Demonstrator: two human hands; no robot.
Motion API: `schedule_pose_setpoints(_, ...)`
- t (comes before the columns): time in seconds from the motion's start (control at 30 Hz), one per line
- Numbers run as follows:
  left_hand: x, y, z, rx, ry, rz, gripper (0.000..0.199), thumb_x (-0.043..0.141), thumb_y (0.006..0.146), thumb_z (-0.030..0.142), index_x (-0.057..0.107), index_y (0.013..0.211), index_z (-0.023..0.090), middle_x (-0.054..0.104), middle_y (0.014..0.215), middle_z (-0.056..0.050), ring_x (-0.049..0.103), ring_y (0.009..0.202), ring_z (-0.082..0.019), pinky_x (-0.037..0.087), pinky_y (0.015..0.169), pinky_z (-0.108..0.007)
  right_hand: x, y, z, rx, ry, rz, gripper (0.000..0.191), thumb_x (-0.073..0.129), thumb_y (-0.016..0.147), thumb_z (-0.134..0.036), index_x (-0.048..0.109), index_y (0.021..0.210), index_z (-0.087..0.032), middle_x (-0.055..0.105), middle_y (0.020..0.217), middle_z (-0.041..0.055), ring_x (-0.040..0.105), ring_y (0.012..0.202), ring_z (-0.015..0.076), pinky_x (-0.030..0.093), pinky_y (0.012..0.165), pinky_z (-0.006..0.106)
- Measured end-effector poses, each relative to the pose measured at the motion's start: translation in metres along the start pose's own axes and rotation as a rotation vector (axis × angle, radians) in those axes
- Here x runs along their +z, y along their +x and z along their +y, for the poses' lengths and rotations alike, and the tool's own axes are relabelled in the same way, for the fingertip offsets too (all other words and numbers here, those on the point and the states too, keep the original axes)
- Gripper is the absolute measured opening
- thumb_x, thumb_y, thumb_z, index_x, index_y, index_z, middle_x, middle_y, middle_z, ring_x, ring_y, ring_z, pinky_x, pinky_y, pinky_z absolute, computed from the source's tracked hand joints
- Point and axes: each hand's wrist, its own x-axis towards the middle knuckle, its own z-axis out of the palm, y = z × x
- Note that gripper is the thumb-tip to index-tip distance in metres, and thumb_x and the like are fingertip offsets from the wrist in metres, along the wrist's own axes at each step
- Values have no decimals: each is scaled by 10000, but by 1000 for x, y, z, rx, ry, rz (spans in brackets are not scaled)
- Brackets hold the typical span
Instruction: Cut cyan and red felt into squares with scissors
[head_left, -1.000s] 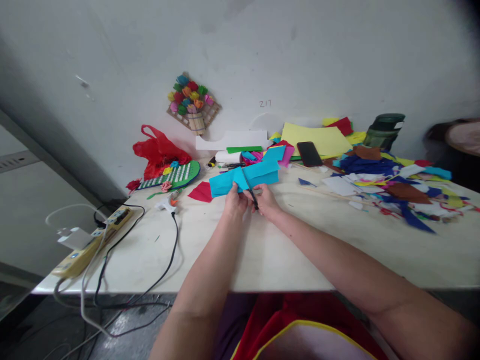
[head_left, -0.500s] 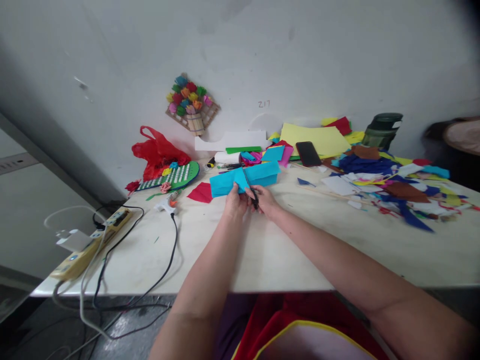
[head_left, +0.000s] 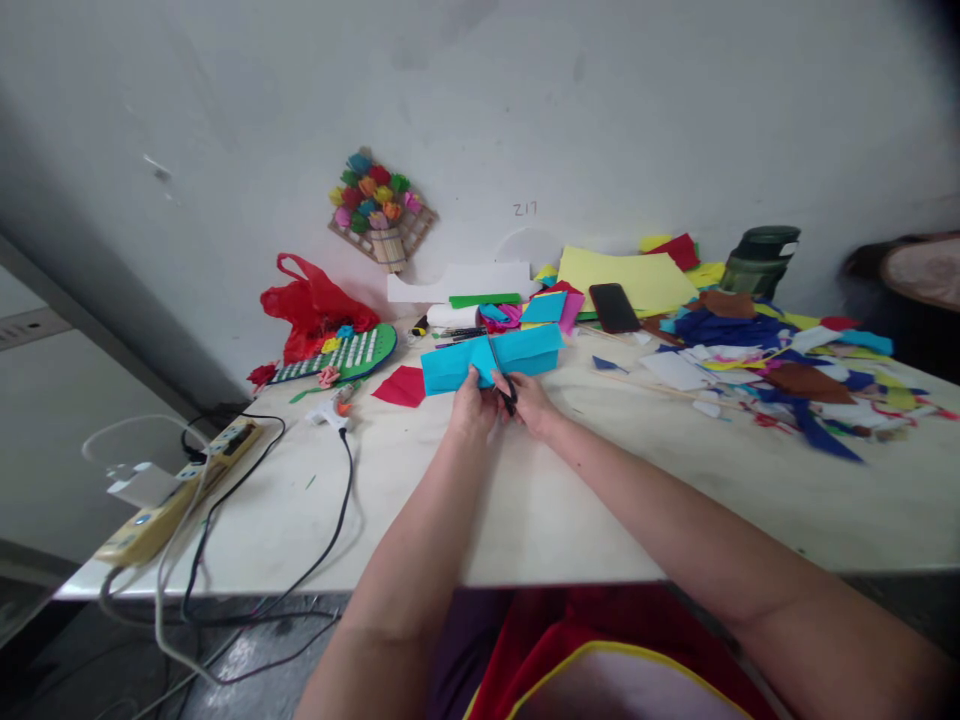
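- Head view: the left hand pinches the blue paper near its lower edge, thumb on top; the other fingers are mostly hidden.
- The right hand is curled round the black handles of the scissors; the blade lies across the paper, aimed at about 11 o'clock.
- The blue paper is just past both hands, at 12 o'clock, above the bench.
- From the hands, at 9 o'clock: red paper near the blue one, then the glue gun.
- Between 8 and 9 o'clock: the power strip, on the bench's edge, its markings too small to read.
- At 10 o'clock: the red bag, plain on the side that shows.
- At 11 o'clock: paper flowers against the wall.
- At 12 o'clock, high on the wall: handwriting that seems to read "217".
- At 2 o'clock: the phone, screen dark; farther out, the bottle, with a white label too small to read.
- At 3 o'clock: a heap of scraps.
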Motion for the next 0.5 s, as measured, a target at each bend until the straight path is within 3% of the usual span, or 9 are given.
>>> schedule_pose_setpoints(0.1,1,-2,1,-1,105,-5,472,219,908,449,467,621,168,447,382,-22,411,271,-174,286,292,-273,1,0,0,-29,15,-3,357,617,714,-484,472,593,-181,473,394,-55,422,288,73,264,274,194)
schedule_pose_setpoints(0.5,2,-1,2,34,60,39,459,253,914,414,485,613,156,474,410,-31,433,306,-155,374,382,-275,3,2,4,-27,-32,35,384,616,706,-502,471,561,-177,464,404,-56,411,282,63,282,285,189)
